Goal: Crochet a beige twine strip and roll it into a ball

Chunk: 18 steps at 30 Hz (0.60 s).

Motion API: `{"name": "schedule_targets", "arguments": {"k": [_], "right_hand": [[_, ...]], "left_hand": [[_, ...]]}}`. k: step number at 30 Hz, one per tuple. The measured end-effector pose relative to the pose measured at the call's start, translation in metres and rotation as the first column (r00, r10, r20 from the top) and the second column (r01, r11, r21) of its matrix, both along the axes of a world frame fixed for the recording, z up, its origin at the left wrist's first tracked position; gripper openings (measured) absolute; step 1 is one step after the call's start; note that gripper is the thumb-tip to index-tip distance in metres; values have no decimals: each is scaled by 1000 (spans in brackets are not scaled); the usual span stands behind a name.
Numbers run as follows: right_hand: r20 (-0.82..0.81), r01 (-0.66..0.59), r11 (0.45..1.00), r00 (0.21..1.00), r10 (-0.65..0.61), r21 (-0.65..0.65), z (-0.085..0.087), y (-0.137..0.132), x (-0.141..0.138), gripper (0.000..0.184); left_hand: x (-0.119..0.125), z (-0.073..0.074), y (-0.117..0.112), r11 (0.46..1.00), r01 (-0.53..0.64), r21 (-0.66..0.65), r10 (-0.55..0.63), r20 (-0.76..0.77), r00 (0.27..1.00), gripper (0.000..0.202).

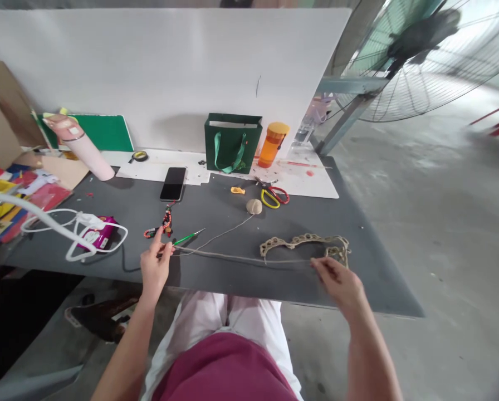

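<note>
A long beige cord (241, 257) runs stretched across the front of the desk between my two hands. My left hand (156, 262) pinches its left end, the index finger raised beside a beaded phone strap (167, 220). A green-handled crochet hook (186, 238) points away from these fingertips; whether they grip it too, I cannot tell. My right hand (337, 278) pinches the cord's other end, close to a strip of beige crocheted lace (306, 239). A thin strand leads from near my left hand to a small ball of yarn (254, 207).
Red-and-yellow-handled scissors (274, 196) lie beyond the yarn ball. Behind stand a green paper bag (233, 143) and an orange bottle (273, 145). A phone (173, 184), pink flask (84, 147) and white cable (44, 216) are to the left. A fan (425, 55) stands at right.
</note>
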State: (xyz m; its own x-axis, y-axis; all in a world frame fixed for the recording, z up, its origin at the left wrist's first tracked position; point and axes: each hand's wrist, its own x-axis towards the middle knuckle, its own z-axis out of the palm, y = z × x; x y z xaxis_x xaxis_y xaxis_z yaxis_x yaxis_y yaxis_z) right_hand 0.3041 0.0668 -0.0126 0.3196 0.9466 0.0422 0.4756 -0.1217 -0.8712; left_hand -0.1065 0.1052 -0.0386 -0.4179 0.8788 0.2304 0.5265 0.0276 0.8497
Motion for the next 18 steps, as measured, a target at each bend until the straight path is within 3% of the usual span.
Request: {"name": "schedule_targets", "arguments": {"k": [3, 6, 9, 12, 15, 18], "right_hand": [[177, -60, 993, 983, 41, 102, -15, 2, -13, 44], [259, -34, 984, 966, -12, 173, -22, -3, -19, 41], [305, 96, 968, 938, -166, 232, -24, -11, -9, 36], [330, 305, 906, 857, -396, 295, -23, -14, 13, 35], [337, 413, 863, 800, -496, 290, -23, -5, 37, 43], [323, 436, 871, 810, -490, 227, -26, 13, 51, 47]], "left_hand": [[1, 6, -2, 998, 47, -34, -52, -147, 988, 46], [-2, 15, -8, 995, 77, -55, -90, -288, 953, 39], [-16, 20, -13, 976, 176, -131, -220, -612, 759, 42], [-33, 21, -13, 944, 257, -204, -326, -683, 654, 43], [-39, 28, -10, 940, 228, -252, -340, -690, 639, 40], [-35, 35, -7, 944, 236, -230, -329, -597, 731, 35]]}}
